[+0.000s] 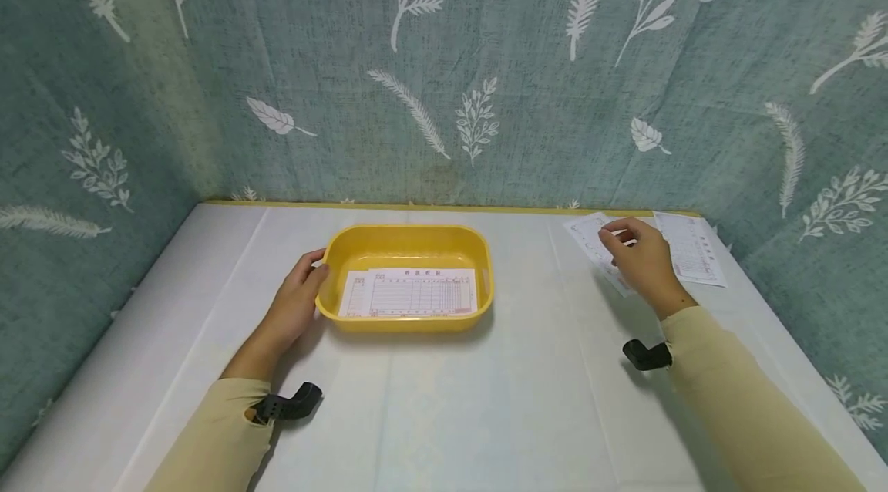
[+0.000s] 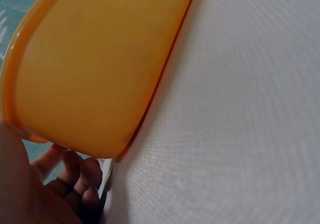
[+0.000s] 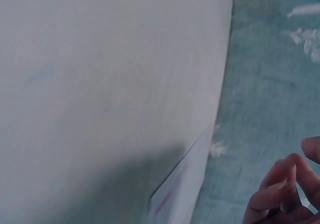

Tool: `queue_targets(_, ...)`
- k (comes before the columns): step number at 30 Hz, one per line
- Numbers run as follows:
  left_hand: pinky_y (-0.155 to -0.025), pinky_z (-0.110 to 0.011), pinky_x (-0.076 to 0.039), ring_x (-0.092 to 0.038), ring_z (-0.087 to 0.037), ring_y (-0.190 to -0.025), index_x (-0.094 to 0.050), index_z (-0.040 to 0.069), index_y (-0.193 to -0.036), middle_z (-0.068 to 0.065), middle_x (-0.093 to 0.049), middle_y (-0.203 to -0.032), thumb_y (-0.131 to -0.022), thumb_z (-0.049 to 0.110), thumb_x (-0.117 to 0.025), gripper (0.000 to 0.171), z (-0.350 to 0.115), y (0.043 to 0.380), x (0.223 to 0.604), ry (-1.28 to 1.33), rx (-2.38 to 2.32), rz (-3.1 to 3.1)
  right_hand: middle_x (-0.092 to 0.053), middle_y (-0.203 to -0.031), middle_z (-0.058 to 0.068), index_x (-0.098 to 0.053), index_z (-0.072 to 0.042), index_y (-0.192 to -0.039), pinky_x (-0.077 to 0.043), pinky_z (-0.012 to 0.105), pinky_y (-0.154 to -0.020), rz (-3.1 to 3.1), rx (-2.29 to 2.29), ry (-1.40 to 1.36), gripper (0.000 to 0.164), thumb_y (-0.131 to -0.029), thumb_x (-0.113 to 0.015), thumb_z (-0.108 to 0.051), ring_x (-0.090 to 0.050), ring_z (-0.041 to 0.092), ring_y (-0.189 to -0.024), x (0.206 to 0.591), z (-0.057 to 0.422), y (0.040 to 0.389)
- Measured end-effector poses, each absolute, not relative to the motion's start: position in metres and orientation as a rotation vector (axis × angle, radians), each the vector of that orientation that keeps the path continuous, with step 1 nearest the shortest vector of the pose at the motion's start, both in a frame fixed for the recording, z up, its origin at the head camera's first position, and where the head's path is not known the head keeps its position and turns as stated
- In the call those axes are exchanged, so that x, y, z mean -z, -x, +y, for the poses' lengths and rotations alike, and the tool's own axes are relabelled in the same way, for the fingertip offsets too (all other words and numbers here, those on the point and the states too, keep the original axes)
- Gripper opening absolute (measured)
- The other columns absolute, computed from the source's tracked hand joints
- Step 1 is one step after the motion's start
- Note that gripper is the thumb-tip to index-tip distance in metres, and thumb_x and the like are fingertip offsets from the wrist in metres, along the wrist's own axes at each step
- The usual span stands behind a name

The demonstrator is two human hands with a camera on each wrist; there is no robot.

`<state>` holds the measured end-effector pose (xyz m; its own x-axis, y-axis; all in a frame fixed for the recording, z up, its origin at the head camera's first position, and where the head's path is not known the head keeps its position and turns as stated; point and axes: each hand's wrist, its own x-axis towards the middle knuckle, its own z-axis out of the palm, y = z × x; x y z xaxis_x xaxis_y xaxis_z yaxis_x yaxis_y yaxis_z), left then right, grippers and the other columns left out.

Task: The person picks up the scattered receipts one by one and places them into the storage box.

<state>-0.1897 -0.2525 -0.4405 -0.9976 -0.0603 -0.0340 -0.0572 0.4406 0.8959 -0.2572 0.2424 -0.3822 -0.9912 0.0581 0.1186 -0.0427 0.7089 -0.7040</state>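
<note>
A yellow plastic basin stands on the white table, with printed form slips lying inside it. At its left end my left hand grips the rim; in the left wrist view, curled fingers show beside the basin's end wall. My right hand is above a printed slip at the table's far right, partly covering it from view. Its fingers are loosely bent, with a gap to the thumb and nothing between them.
Another printed sheet lies right of my right hand, near the table's back right corner. Green leaf-patterned cloth rises behind the white table and along both sides. A yellow strip runs along the back edge.
</note>
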Motion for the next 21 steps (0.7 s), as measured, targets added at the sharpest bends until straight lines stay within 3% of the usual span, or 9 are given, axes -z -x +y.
queue_targets(6,-0.079,-0.022,-0.041,-0.049,-0.021,-0.092,-0.035,0.011,-0.153,-0.018,-0.051,-0.108,-0.108,0.037,-0.032,0.052,-0.252,0.189,0.439,-0.112,1.636,-2.669,-0.059,-0.105,0.016,-0.062,-0.006,-0.125,-0.050,0.028,-0.058,-2.836,-1.160,0.120,0.037,-0.102,-0.055,-0.034,-0.064,0.022,-0.071,0.390,0.263,0.261)
queue_targets(13,-0.079,-0.022,-0.041,-0.049,-0.021,-0.091,-0.036,0.011,-0.152,-0.018,-0.052,-0.108,-0.108,0.037,-0.032,0.052,-0.252,0.189,0.440,-0.115,1.627,-2.667,-0.060,-0.089,0.014,-0.058,-0.004,-0.127,-0.051,0.031,-0.056,-2.914,-1.168,0.243,0.038,-0.102,-0.056,-0.032,-0.060,0.017,-0.062,0.401,0.285,0.264)
queue_targets(21,-0.079,-0.021,-0.041,-0.049,-0.019,-0.093,-0.035,0.010,-0.153,-0.018,-0.052,-0.110,-0.108,0.037,-0.031,0.052,-0.251,0.189,0.440,-0.115,1.639,-2.671,-0.064,-0.094,0.013,-0.045,0.001,-0.140,-0.051,0.031,-0.063,-3.102,-1.159,0.234,0.051,-0.101,-0.056,-0.030,-0.061,0.017,-0.070,0.405,0.305,0.264)
